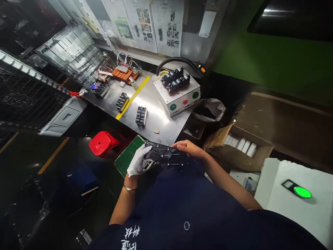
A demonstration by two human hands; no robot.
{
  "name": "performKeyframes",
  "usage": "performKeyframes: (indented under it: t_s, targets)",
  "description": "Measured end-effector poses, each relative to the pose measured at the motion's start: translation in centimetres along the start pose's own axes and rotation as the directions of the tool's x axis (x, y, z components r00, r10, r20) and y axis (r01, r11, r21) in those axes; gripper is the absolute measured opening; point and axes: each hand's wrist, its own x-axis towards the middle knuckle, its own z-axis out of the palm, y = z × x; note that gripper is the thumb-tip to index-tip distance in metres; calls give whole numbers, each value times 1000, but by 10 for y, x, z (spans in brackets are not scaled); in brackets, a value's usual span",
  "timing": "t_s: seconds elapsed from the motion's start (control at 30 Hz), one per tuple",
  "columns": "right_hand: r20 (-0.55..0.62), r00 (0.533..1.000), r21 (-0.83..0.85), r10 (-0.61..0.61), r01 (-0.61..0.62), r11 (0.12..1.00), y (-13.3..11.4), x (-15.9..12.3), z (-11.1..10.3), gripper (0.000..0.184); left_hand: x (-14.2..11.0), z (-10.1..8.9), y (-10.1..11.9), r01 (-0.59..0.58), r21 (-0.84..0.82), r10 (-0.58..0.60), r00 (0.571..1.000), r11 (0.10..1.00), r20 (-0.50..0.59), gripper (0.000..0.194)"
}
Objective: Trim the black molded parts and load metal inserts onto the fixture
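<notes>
A flat black moulded plastic part (169,155), with ribs and small bright pins on its face, is held close to my body. My left hand (139,160), in a white glove, grips its left end with the fingers closed. My bare right hand (189,148) is closed around the upper edge at the right end; its lower fingers are hidden. In front, on the metal table (156,116), stand a black block-shaped assembly (141,116) and another black assembly (121,102) beside the yellow tape.
A white control box (179,95) with buttons carries black parts (175,80) in a fixture. An orange fixture (123,73) sits at the back left. Below are a red stool (101,143) and a green board (128,156). An open carton (215,146) stands right, near a white machine (299,215).
</notes>
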Motion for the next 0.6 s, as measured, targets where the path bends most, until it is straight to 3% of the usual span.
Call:
performKeyframes:
  t_s: [0.17,0.27,0.37,0.47,0.53,0.6]
  targets:
    - [-170,985,56,-20,30,998,4,-13,5,62,8,0,8,-56,50,57,998,997,-28,28]
    - [-308,950,66,-45,69,995,4,-19,10,52,3,4,9,-121,-54,120,992,991,-25,36]
    - [-400,913,72,-86,124,990,2,-20,23,50,-6,5,0,-171,-216,191,979,961,74,47]
    - [-389,911,-6,-140,150,989,3,-14,38,52,-9,4,-21,-31,-283,89,977,959,193,40]
    - [-418,888,-65,-193,183,981,6,-6,44,54,-6,2,-34,46,-244,-8,988,969,153,30]
    - [-531,823,-78,-203,191,978,11,2,47,53,-1,-2,-44,31,-202,-22,999,979,47,21]
